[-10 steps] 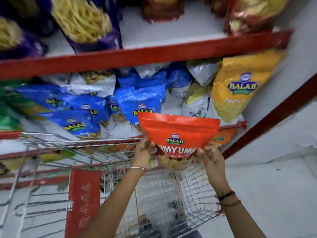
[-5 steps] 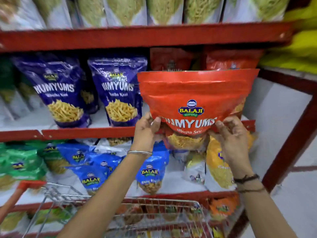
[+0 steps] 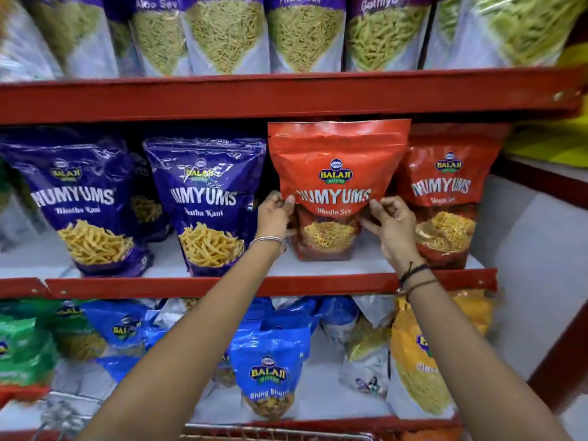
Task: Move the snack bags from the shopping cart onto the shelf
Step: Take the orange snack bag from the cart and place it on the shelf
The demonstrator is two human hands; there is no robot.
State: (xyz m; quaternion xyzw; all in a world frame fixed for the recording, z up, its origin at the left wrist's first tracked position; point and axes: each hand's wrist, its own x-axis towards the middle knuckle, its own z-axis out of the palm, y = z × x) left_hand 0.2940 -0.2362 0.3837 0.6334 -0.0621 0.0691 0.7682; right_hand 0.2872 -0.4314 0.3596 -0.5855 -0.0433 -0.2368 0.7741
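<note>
A red Numyums Bhujia Sev bag (image 3: 337, 160) stands upright on the middle shelf (image 3: 270, 286), its base on the white shelf board. My left hand (image 3: 275, 214) pinches its left side and my right hand (image 3: 393, 224) pinches its right side, both at mid height. A second red bag of the same kind (image 3: 448, 198) stands just to its right, partly behind it. The shopping cart's wire rim (image 3: 273, 432) shows at the bottom edge of the view.
Two purple Numyums bags (image 3: 206, 202) stand left of the red bag. The top shelf (image 3: 286, 97) carries several sev bags. The lower shelf holds blue (image 3: 269, 370), green and yellow (image 3: 416, 361) bags. A white wall closes off the right side.
Both hands lifted the red bag up out of the cart and forward onto the middle shelf; it now stands on the shelf board. The view rose from the cart to the shelves.
</note>
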